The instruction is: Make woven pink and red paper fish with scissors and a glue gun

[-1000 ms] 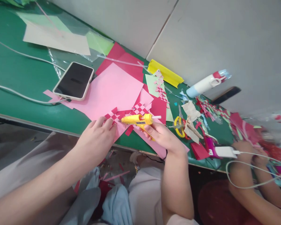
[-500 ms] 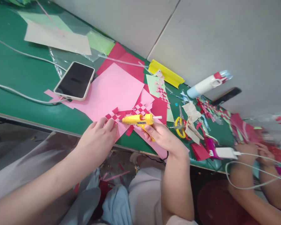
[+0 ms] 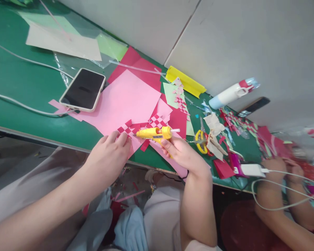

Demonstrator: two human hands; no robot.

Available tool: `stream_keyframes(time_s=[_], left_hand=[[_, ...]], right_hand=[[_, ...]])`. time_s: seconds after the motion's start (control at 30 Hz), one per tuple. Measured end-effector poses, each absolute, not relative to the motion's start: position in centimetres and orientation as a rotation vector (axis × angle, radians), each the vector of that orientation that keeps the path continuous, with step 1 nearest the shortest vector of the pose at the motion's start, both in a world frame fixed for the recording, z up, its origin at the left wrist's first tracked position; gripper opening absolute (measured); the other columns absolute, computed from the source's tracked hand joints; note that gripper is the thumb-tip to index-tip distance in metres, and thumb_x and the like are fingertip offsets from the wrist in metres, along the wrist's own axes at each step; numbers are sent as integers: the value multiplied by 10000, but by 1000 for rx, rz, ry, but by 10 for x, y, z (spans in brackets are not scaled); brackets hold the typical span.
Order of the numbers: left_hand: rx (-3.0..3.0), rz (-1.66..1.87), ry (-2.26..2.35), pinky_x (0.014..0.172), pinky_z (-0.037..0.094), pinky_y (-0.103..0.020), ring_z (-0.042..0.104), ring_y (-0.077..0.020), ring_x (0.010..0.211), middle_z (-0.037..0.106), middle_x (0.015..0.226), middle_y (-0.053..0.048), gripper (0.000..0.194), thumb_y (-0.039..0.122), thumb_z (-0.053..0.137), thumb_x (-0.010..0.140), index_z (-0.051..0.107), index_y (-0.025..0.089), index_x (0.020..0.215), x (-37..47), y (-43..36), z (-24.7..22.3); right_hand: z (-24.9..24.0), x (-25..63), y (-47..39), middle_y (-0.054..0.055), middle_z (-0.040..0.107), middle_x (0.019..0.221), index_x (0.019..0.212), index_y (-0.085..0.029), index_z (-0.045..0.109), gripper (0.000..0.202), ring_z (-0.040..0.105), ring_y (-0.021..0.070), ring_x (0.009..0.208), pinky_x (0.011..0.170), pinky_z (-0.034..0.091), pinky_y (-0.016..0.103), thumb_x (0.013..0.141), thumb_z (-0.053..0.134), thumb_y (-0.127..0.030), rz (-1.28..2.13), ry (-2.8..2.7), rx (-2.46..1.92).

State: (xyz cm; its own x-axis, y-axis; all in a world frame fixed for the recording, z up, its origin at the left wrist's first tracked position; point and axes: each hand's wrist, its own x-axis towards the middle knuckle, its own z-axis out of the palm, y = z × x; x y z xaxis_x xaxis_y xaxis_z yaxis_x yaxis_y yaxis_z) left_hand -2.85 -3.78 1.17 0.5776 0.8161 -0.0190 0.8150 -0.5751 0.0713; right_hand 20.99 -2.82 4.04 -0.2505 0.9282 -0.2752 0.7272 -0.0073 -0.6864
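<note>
A yellow hot glue gun with a clear glue stick out of its back end is in the grip of my right hand. Its nozzle points left, close to my left hand. The curled fingers of that hand hold a red and pink woven paper piece near the table's front edge; the fingertips are partly hidden. Just beyond the glue gun lies a woven paper fish with an eye on it. Pink paper sheets spread out beneath and behind these pieces.
A phone with a cable lies at left. Yellow scissors, a bottle, another phone and a power bank with a white plug are at right. A co-worker's hands work at far right.
My hands, the glue gun and the woven piece stay almost still. The co-worker's hands at far right have shifted slightly.
</note>
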Motion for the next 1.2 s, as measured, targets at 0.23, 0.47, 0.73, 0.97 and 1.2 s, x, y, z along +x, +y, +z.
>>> stream_keyframes(time_s=[0.23,0.47,0.73,0.97,1.2], left_hand=[[2724,13,1410,791,508,-429,560,-332,1031,617,1151,-177,349,75,511,779,661,100,1094,-28,-38,12],[2714,5,1423,783,511,-421,563,-329,1044,628,1153,-173,339,82,524,780,677,133,1078,-27,-37,14],[2705,-15,1420,802,513,-423,559,-328,1044,618,1178,-175,355,73,509,773,669,103,1089,-27,-38,14],[2692,-29,1438,803,518,-412,569,-320,1055,628,1186,-169,343,96,526,797,666,126,1108,-26,-37,17],[2713,-31,1444,813,519,-408,568,-318,1071,622,1215,-162,316,110,533,821,667,117,1107,-27,-39,15]], right_hand=[[43,205,-30,19,603,711,920,-219,553,449,593,180,662,640,447,313,932,384,-635,1029,-1993,-1802],[45,204,-33,6,575,658,843,-224,537,446,556,164,583,573,422,303,932,386,-634,1039,-2033,-1784],[46,204,-31,21,598,732,915,-214,577,459,582,172,671,634,443,297,934,389,-631,1059,-2042,-1730],[45,207,-30,20,585,719,896,-223,574,454,568,170,646,633,440,307,935,381,-632,1049,-2065,-1736],[44,203,-31,11,592,684,876,-220,570,448,589,177,661,645,436,310,933,396,-630,981,-2051,-1756]])
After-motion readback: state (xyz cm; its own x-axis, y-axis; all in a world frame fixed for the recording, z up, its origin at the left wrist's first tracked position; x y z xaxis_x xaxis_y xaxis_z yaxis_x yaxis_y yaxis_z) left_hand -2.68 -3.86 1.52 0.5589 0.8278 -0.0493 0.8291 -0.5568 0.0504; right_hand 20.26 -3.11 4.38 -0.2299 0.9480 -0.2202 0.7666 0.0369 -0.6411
